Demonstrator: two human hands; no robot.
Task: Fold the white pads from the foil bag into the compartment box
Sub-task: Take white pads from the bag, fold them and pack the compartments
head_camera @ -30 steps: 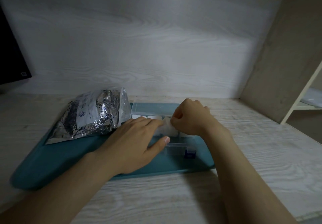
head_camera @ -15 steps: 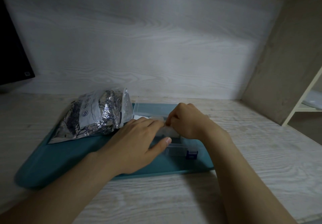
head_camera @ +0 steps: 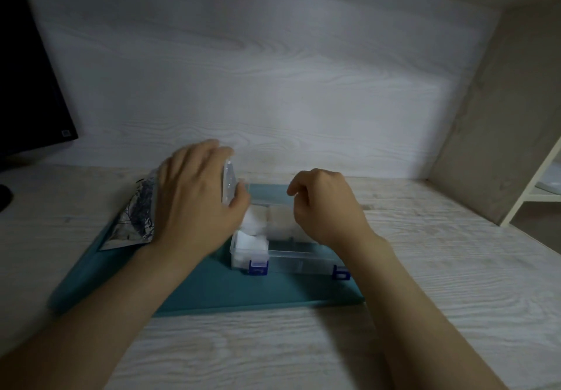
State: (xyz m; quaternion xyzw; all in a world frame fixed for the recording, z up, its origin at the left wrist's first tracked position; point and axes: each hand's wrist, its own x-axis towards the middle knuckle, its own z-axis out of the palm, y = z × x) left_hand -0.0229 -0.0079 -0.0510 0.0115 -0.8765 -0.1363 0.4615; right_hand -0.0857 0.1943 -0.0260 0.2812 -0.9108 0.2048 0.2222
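1. The left hand [head_camera: 194, 204] lies spread over the foil bag [head_camera: 136, 216] at the far left of the teal tray [head_camera: 212, 295]. I cannot tell whether it grips the bag.
2. The right hand [head_camera: 328, 210] hovers with curled fingers over the clear compartment box [head_camera: 300, 260]. I cannot tell whether it pinches anything.
3. White pads [head_camera: 252, 242] sit in the box's left and far compartments.
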